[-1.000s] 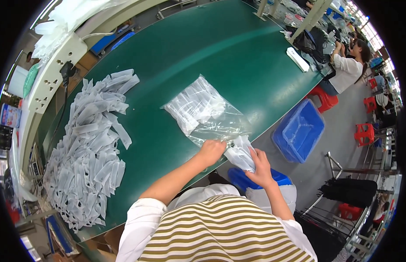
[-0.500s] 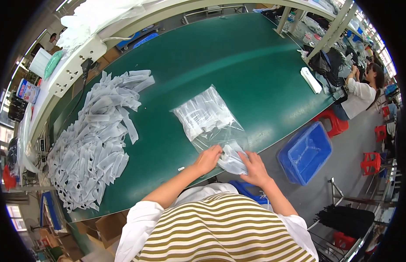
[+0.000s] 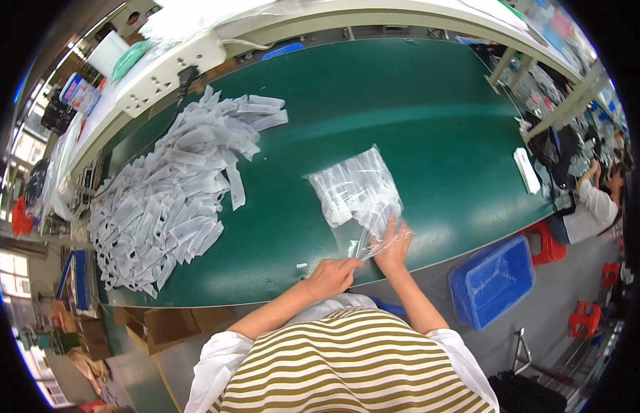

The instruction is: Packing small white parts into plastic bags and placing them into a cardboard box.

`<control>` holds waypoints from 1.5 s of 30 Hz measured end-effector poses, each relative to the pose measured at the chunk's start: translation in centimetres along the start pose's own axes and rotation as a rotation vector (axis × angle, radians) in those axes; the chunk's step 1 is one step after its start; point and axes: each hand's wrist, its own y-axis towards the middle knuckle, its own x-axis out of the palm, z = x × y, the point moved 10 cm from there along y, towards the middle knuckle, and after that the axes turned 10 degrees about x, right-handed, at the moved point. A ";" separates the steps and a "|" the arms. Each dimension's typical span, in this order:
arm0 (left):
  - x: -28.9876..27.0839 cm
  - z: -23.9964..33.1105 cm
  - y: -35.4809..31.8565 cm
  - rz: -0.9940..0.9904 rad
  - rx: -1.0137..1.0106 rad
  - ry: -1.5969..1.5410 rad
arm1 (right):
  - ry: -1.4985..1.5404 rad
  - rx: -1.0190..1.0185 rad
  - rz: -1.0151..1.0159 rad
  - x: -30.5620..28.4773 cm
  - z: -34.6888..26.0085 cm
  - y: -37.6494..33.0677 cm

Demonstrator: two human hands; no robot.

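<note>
A clear plastic bag (image 3: 344, 237) lies on the green table, its mouth toward me. Inside it are several frosted, whitish plastic strips (image 3: 351, 189), packed side by side. My left hand (image 3: 331, 277) is closed, pinching the near edge of the bag's mouth between thumb and fingers. My right hand (image 3: 393, 249) reaches into the mouth at the right side, clear film over its fingers. Its fingers are wrapped on a small bunch of the same strips (image 3: 380, 217), against those in the bag; the fingertips are partly hidden.
A large heap of loose frosted strips (image 3: 165, 199) covers the left of the green table (image 3: 443, 131). A small white piece (image 3: 302, 266) lies near the front edge. A blue bin (image 3: 495, 282) stands on the floor at right. A shelf with a power strip (image 3: 172, 79) overhangs the back.
My right hand has moved from in front of the bag into its mouth, bringing the bunch of strips inside. My left hand keeps hold of the bag's edge. The view has shifted.
</note>
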 end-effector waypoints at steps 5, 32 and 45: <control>2.1 -1.2 0.2 -0.050 -0.102 -0.008 | -0.090 -0.074 0.014 1.2 0.5 3.4; -8.4 -9.9 -21.2 0.200 -0.730 -0.005 | 0.674 -0.653 -0.846 5.2 -31.7 -6.8; -20.9 -11.2 -34.7 0.464 -0.689 0.062 | 0.367 -0.900 -0.666 19.2 -44.1 -12.1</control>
